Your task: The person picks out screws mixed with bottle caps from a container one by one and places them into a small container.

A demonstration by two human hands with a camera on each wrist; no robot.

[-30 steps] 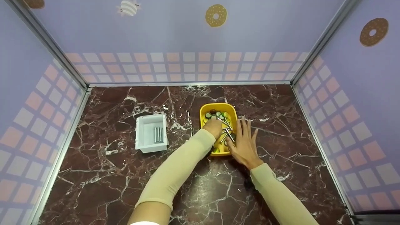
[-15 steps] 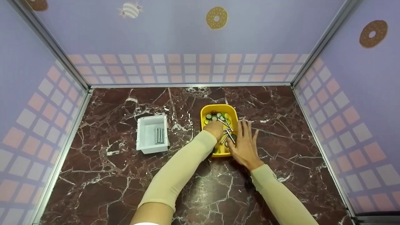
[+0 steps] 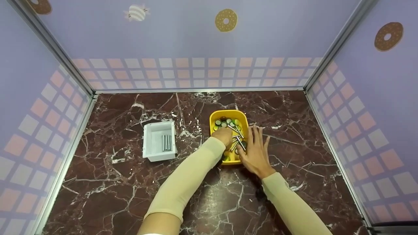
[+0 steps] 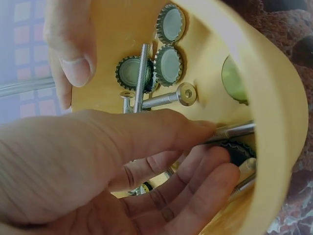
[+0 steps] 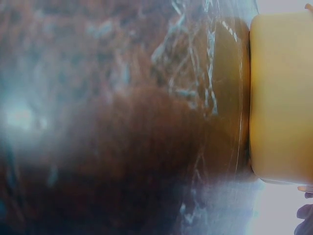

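My left hand [image 3: 223, 135] reaches down into a yellow bin [image 3: 228, 112]. In the left wrist view its thumb and fingers pinch a silver bolt [image 4: 237, 130] near the bin wall; part of the bolt is hidden by the hand. Around it lie more bolts [image 4: 143, 73] and several crown bottle caps [image 4: 168, 64], some with pale undersides up. My right hand [image 3: 256, 150] rests along the bin's right side, fingers straight, with the thumb over the rim. The right wrist view shows only the bin's outer wall [image 5: 281, 98] and a bit of fingers at the edge.
A white tray [image 3: 152, 140] stands left of the yellow bin, with several bolts [image 3: 166, 142] lying side by side in it. Both containers sit on a dark red marble-patterned surface [image 3: 114, 189]. Patterned panels [image 3: 183, 39] enclose the back and sides.
My left hand stays inside the yellow bin, its fingers shifting slightly among the bolts and caps. The right hand keeps its place on the bin. The head view has tilted slightly.
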